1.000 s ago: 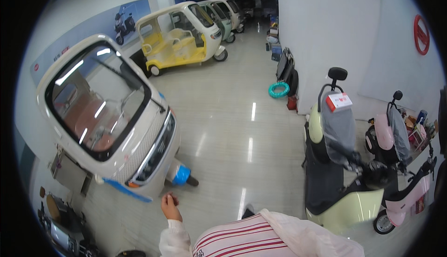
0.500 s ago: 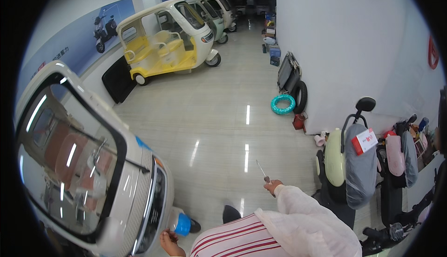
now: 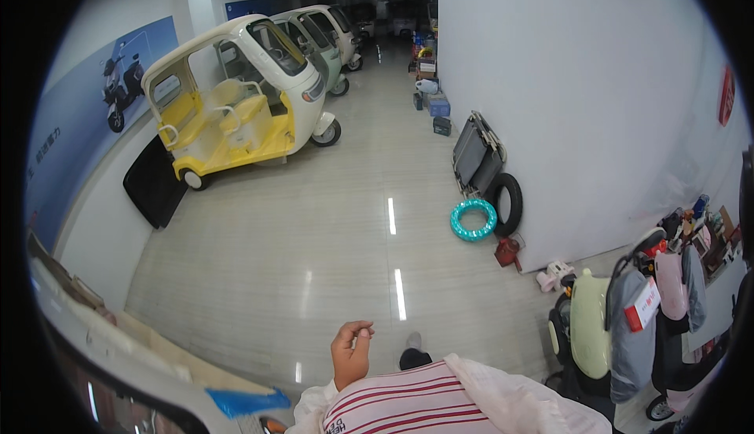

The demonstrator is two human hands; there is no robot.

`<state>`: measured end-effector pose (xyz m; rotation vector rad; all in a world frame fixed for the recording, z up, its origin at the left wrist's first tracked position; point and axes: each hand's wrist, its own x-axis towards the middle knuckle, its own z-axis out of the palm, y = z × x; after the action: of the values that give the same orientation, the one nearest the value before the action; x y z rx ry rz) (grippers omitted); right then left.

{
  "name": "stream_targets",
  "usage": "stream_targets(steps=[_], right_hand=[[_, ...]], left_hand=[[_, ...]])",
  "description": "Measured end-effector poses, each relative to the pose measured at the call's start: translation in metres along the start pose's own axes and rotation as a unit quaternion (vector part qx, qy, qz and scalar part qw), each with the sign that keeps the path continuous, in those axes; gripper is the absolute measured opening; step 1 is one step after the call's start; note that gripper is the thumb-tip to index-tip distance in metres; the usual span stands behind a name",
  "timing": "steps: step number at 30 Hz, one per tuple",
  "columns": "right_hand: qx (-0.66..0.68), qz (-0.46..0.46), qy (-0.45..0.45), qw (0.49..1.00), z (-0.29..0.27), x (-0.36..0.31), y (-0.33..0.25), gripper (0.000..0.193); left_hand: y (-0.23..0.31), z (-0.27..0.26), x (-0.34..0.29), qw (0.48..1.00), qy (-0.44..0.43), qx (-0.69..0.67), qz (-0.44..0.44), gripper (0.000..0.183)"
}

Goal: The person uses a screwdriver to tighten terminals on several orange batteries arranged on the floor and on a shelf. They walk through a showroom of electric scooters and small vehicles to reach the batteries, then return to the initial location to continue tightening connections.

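My left hand [image 3: 351,352] is raised in front of my striped shirt [image 3: 408,402], at the lower middle of the view. Its fingers are curled in toward the thumb, and nothing shows in them. My right hand is out of view; only the loose white sleeve [image 3: 518,399] on that side shows. To the left of my left hand is the front of a white three-wheeled vehicle [image 3: 157,363], cut off by the lower edge. A strip of blue film [image 3: 247,402] lies on its body near an orange lamp.
A yellow and white three-wheeler [image 3: 236,112] stands far left, with others behind. By the white wall [image 3: 565,104] are a folded grey chair [image 3: 475,155], a black tyre [image 3: 509,202], a turquoise ring [image 3: 473,220] and a red can [image 3: 507,252]. A pale green scooter [image 3: 589,324] stands right.
The view has swung, and the near white vehicle has slid down to the left. My left hand has come up and right. My right hand, which held a screwdriver, has left the view.
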<state>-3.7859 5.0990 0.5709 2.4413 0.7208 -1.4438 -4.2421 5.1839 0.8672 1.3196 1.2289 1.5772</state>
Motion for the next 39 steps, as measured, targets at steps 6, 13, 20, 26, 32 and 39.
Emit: stream_targets(steps=[6,13,20,26,32,39], right_hand=[[0.032,-0.014,0.018,0.999,-0.069,0.049,-0.215,0.026],[0.129,-0.402,-0.072,0.904,-0.144,-0.06,-0.668,0.023],[0.046,-0.541,-0.341,0.767,-0.15,-0.191,-0.964,0.026],[0.023,-0.813,-0.034,0.58,-0.229,-0.144,-1.136,0.031],[0.343,-0.494,0.013,0.799,-0.369,-0.079,-1.172,0.02],[0.512,-0.426,0.181,0.724,-0.438,0.046,-1.282,0.015]], left_hand=[[-0.073,0.012,0.216,0.889,0.002,-0.371,-0.268,0.024],[-0.148,-0.002,0.409,0.812,0.075,-0.464,-0.346,0.033],[-0.222,0.008,0.635,0.753,0.07,-0.545,-0.363,0.041],[-0.306,0.021,0.869,0.717,-0.033,-0.602,-0.349,0.036],[-0.279,0.048,1.089,0.679,-0.066,-0.654,-0.328,0.052],[-0.322,0.046,1.315,0.694,-0.109,-0.654,-0.28,0.059]])
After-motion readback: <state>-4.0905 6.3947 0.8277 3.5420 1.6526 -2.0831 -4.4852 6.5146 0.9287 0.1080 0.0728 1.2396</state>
